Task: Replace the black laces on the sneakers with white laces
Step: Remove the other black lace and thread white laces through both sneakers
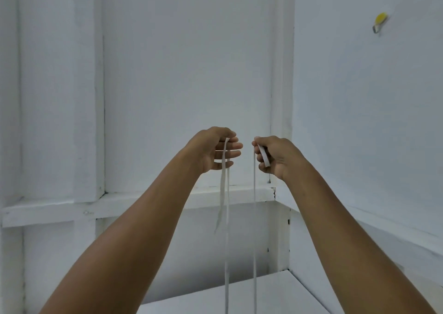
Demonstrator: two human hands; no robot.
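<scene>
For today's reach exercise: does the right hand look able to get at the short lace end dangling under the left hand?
Probably yes. Only open air lies between the right hand and the short lace end under the left hand, though the right hand grips its own strand.

white lace [226,218], strands hanging vertically

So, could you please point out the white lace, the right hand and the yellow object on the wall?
white lace [226,277]: head view, on the left hanging strand, low down.
right hand [275,155]: head view, on the middle of the hand.
yellow object [381,17]: head view, on its yellow upper part.
</scene>
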